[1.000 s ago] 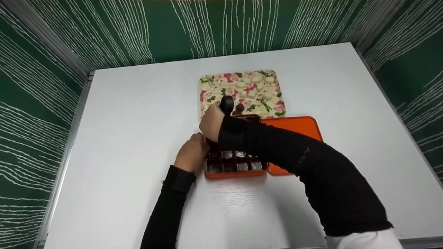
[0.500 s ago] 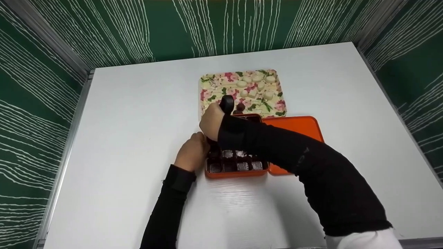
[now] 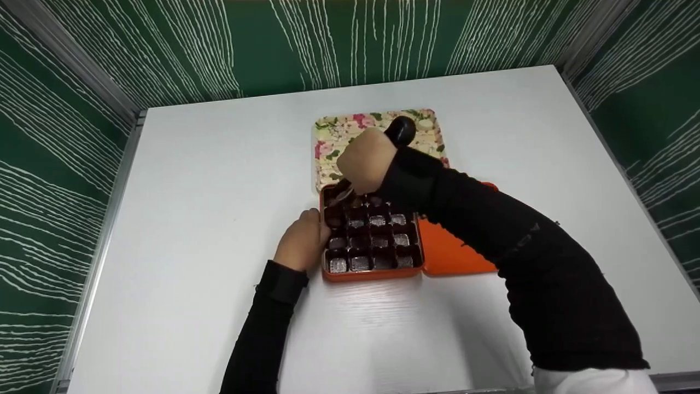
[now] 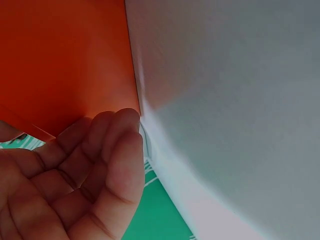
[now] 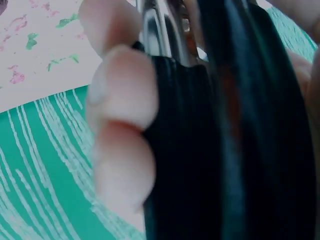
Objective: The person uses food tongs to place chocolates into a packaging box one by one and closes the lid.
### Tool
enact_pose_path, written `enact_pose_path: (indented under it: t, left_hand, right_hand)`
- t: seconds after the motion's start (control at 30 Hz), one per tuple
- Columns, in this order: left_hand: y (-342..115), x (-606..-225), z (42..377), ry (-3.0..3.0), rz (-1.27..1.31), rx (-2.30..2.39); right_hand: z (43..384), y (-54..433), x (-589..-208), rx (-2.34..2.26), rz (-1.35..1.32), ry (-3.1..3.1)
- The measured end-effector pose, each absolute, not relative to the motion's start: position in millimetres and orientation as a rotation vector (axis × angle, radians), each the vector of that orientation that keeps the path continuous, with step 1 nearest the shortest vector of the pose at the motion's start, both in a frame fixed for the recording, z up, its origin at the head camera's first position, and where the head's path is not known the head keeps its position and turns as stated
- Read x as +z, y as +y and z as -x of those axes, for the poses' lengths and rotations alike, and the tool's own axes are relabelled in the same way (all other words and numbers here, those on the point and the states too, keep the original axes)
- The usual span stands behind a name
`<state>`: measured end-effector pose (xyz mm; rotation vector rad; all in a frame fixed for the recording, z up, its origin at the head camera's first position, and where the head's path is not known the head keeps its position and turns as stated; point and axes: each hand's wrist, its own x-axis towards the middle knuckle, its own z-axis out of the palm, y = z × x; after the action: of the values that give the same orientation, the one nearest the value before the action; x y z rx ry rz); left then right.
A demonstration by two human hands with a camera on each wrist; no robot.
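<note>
My right hand (image 3: 367, 160) grips black-handled metal tongs (image 5: 182, 150), their handle ends sticking up past the hand. The tongs' tips reach down into the far left of an orange box (image 3: 372, 276) fitted with a dark brown divided tray. Dark round pieces, which look like chocolates (image 3: 334, 217), sit in compartments at its far and left side. Curled fingers of my left hand (image 3: 299, 241) rest against the box's outer left wall, with the thumb at the rim. In the left wrist view, the fingertips (image 4: 127, 120) meet the orange wall (image 4: 65, 60).
Right of the box lies an orange lid (image 3: 454, 249), partly under my right sleeve. Behind stands a floral tray (image 3: 333, 148) with pale pieces (image 3: 425, 125), mostly hidden by my right hand. A white table (image 3: 219, 191) carries everything, with green white-streaked panels (image 3: 262, 49) around.
My right hand has moved away from me and to the right with the tongs, uncovering most of the box's compartments and covering more of the floral tray. My left hand has stayed in place.
</note>
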<state>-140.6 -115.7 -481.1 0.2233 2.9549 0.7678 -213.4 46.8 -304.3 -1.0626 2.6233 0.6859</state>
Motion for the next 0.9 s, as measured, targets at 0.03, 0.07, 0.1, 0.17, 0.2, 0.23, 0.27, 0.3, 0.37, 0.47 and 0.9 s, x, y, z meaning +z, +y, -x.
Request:
enact_pose_path:
  t: [0.03, 0.07, 0.1, 0.17, 0.2, 0.23, 0.27, 0.3, 0.37, 0.47, 0.9]
  left_hand:
    - [-115.6, -480.9, 140.3, 2.956, -0.215, 0.777]
    - [-115.5, -480.8, 140.1, 2.959, -0.208, 0.786]
    - [-115.6, -481.1, 139.9, 2.97, -0.216, 0.787]
    - [-115.5, -481.2, 139.6, 2.994, -0.247, 0.779]
    - [-115.8, -481.6, 139.8, 3.007, -0.269, 0.768]
    - [-115.8, -481.5, 139.7, 3.018, -0.293, 0.758]
    - [-115.9, -481.5, 139.7, 3.031, -0.317, 0.744]
    - [-116.0, -481.5, 139.8, 3.042, -0.34, 0.729]
    - [-116.2, -481.6, 139.8, 3.055, -0.364, 0.713]
    - [-116.6, -482.1, 139.6, 3.067, -0.379, 0.704]
    - [-116.4, -482.4, 140.7, 3.02, -0.328, 0.726]
  right_hand:
    - [215.5, 49.8, -303.3, 0.675, 1.05, 2.631]
    - [217.6, 52.9, -302.4, 0.656, 1.037, 2.644]
    - [221.7, 59.0, -300.3, 0.627, 1.014, 2.66]
    - [229.9, 71.0, -298.2, 0.583, 0.956, 2.702]
    - [234.0, 77.3, -298.1, 0.566, 0.934, 2.72]
    - [238.0, 83.4, -298.9, 0.556, 0.909, 2.738]
    - [241.8, 89.4, -300.3, 0.543, 0.885, 2.756]
    - [245.5, 95.1, -302.7, 0.54, 0.862, 2.771]
    - [251.9, 105.6, -309.7, 0.527, 0.814, 2.803]
    - [260.1, 117.8, -323.2, 0.524, 0.744, 2.832]
    - [275.6, 129.3, -372.4, 0.547, 0.703, 2.804]
